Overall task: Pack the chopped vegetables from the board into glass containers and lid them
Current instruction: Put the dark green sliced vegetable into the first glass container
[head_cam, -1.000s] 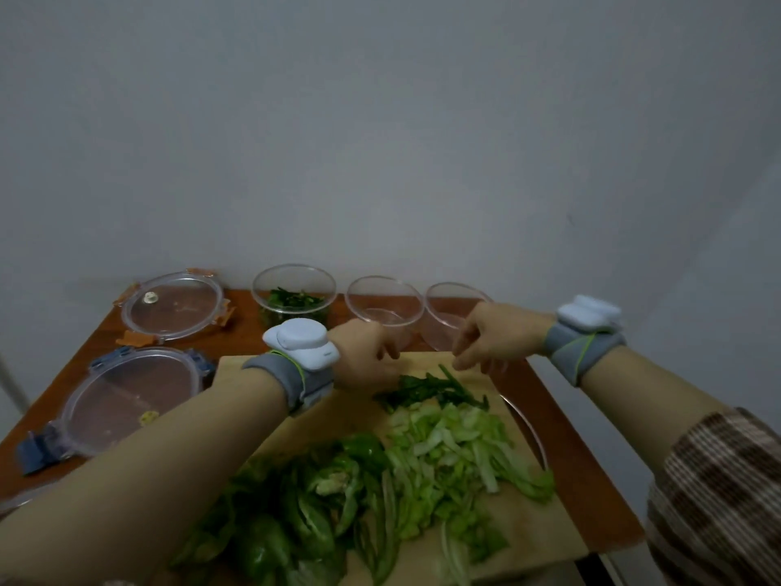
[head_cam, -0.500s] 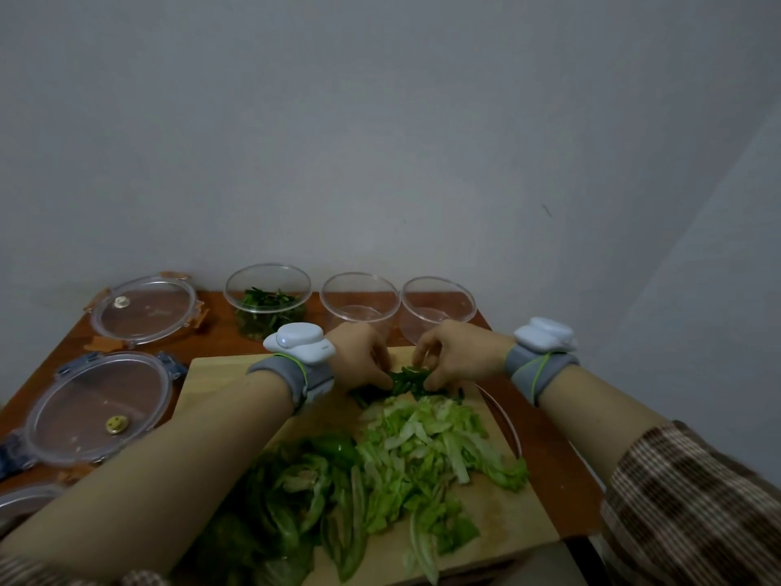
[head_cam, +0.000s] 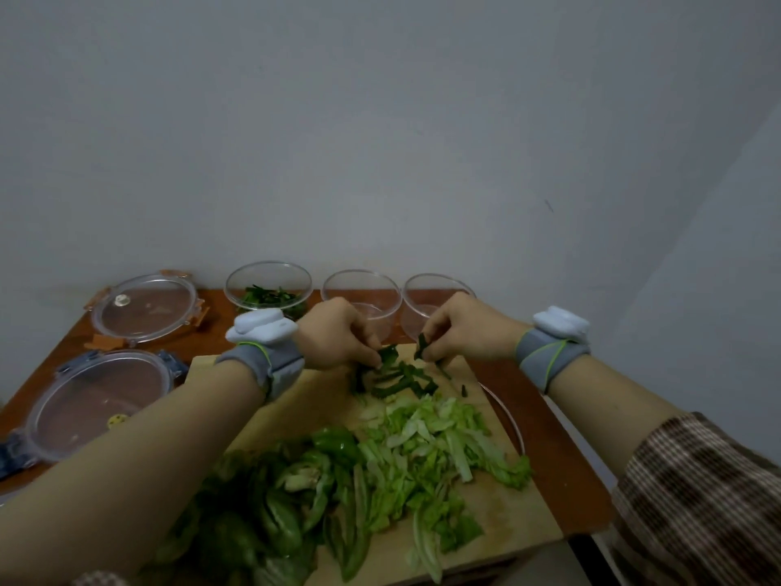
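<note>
At the far end of the pale wooden cutting board (head_cam: 515, 513), both hands pick at the dark green chopped leaf strips (head_cam: 401, 380).

Left hand (head_cam: 338, 336) has its fingers curled and pinches some of these strips just above the small heap, and the right hand (head_cam: 460, 332) pinches one strip between thumb and fingers. Nearer on the board lie the light green chopped cabbage pieces (head_cam: 439, 441) and, to their left, the glossy green pepper pieces (head_cam: 296, 501). Behind the board, on the brown surface (head_cam: 562, 458), three round glass containers stand in a row: the left container (head_cam: 230, 289) holds some dark greens, while the middle container (head_cam: 361, 271) and the right container (head_cam: 435, 274) hold nothing. At the left lie a clear round lid with orange clips (head_cam: 146, 308) and a clear round lid with blue clips (head_cam: 99, 401).
</note>
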